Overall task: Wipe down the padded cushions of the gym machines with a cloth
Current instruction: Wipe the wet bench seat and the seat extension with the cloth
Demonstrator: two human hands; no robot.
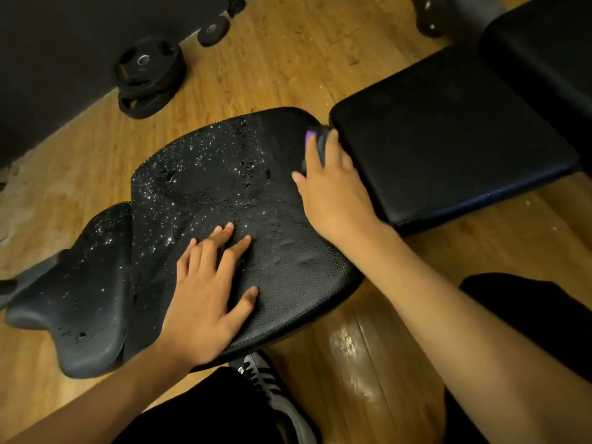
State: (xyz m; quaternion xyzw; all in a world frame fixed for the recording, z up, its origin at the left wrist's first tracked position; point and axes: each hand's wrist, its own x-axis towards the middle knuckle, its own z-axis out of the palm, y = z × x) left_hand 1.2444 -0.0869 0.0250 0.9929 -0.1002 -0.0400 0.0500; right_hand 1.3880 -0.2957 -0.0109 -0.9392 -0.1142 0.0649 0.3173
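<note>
The right hand [330, 193] lies on the far right corner of the wet cushion [224, 174]. Its grip is curled over a small cloth [315, 136], purple and dark, bunched under the fingers. Only the cloth's far end shows, poking out past the fingertips, just beside the gap to the dry cushion [448, 129] on the right. The hand and cloth are slightly blurred.

The left hand [205, 302] rests flat on the near part of the wet cushion, its grip spread, fingers straight and apart, holding nothing. It is well apart from the cloth.

Water droplets cover the left and far parts of the wet cushion and the smaller pad [80, 299] to its left. The strip near the right hand looks smoother.

Weight plates [147, 78] lean by the far wall on the wooden floor [288, 59]. A shoe [275, 389] shows under the near edge.
</note>
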